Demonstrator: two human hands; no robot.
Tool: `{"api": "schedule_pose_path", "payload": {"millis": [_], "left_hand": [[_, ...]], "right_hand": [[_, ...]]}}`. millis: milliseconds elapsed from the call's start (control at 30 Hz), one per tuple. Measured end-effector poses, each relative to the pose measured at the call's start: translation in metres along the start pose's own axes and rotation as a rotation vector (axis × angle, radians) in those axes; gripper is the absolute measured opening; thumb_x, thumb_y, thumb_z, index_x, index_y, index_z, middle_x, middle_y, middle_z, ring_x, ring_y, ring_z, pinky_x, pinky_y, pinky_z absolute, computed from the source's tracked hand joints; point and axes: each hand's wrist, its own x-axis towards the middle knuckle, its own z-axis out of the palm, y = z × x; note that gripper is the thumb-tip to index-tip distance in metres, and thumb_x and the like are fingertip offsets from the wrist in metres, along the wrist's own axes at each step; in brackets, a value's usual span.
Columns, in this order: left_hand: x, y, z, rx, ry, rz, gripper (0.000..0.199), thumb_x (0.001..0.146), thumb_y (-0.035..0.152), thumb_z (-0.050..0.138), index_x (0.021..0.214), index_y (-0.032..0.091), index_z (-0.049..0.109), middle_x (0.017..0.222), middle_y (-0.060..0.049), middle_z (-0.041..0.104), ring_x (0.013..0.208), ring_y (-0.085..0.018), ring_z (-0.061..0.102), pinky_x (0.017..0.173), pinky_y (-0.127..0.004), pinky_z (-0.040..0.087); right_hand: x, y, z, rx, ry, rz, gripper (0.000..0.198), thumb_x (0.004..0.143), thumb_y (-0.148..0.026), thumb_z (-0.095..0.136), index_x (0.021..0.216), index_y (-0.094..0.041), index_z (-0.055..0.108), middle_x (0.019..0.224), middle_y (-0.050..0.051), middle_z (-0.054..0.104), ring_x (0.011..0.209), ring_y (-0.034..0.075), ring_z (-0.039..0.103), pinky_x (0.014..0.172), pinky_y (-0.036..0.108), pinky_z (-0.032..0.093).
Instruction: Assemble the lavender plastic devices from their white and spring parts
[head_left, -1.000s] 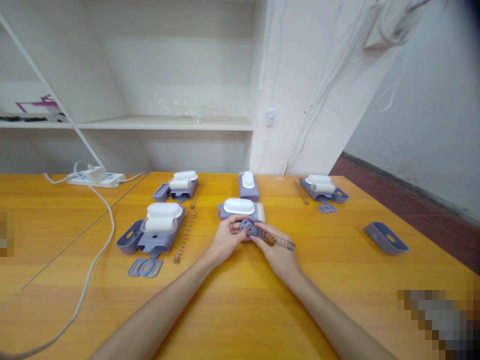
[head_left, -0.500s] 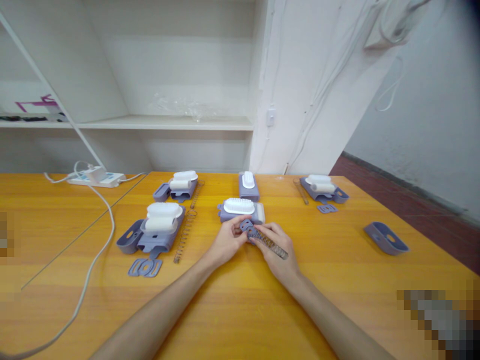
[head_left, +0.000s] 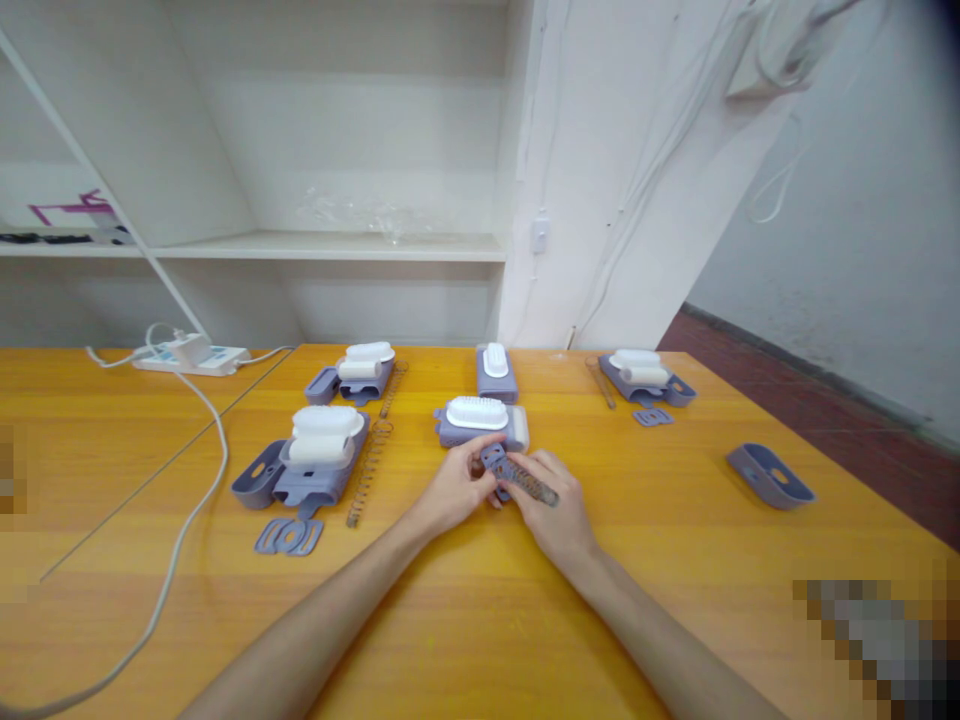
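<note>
My left hand point(head_left: 459, 482) is closed on a flat purple plastic plate with holes point(head_left: 493, 460). Between the thumb and fingers of my right hand point(head_left: 559, 505) is a metal coil spring point(head_left: 534, 482), its upper left end against the plate. Just beyond both hands lies a purple casing point(head_left: 455, 436) with a white bristled oval brush head point(head_left: 478, 411) on top. Part of the plate is hidden behind my fingers.
Sets of purple casings, white parts and springs point(head_left: 367, 475) lie at left and back right. Flat purple plates point(head_left: 290, 537) lie front left. A purple end cap point(head_left: 771, 476) stands at right. A white cable point(head_left: 222, 450) runs from a power strip point(head_left: 191, 357).
The spring has become shorter, its free end drawn in toward the plate. Both hands stay in nearly the same place.
</note>
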Motion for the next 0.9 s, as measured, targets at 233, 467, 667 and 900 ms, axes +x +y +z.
{"api": "schedule_pose_path", "payload": {"millis": [233,467,667,900], "left_hand": [[-0.002,0.008,0.0,-0.116,-0.015,-0.024,0.046,0.07,0.03,0.071,0.108,0.016,0.048,0.094,-0.009,0.065,0.066,-0.015,0.064,0.055,-0.027,0.053],[0.001,0.009,-0.003,-0.181,0.038,-0.065,0.053,0.063,0.029,0.077,0.109,0.01,0.058,0.096,-0.014,0.068,0.076,-0.02,0.066,0.065,-0.029,0.053],[0.002,0.009,-0.007,-0.252,0.067,-0.093,0.055,0.065,0.028,0.076,0.112,0.009,0.057,0.097,-0.016,0.068,0.073,-0.02,0.066,0.061,-0.029,0.054],[0.002,0.008,-0.01,-0.25,-0.014,-0.078,0.054,0.069,0.027,0.073,0.116,0.009,0.054,0.099,-0.016,0.067,0.068,-0.019,0.065,0.053,-0.026,0.052]], "right_hand": [[0.0,0.0,0.001,0.008,0.051,0.013,0.021,0.08,-0.034,0.061,0.096,-0.023,0.067,0.088,0.005,0.065,0.083,0.021,0.061,0.078,0.034,0.048],[0.004,-0.002,-0.001,0.017,0.103,-0.008,0.029,0.076,-0.033,0.066,0.102,-0.021,0.066,0.077,0.003,0.064,0.072,0.019,0.06,0.072,0.033,0.049],[0.007,-0.001,-0.003,0.238,0.031,0.084,0.026,0.079,-0.03,0.06,0.102,-0.018,0.066,0.086,0.005,0.067,0.079,0.019,0.063,0.078,0.034,0.051],[0.011,0.007,0.0,0.547,-0.041,0.285,0.028,0.078,-0.035,0.06,0.097,-0.016,0.066,0.081,0.006,0.071,0.074,0.02,0.066,0.073,0.036,0.053]]}}
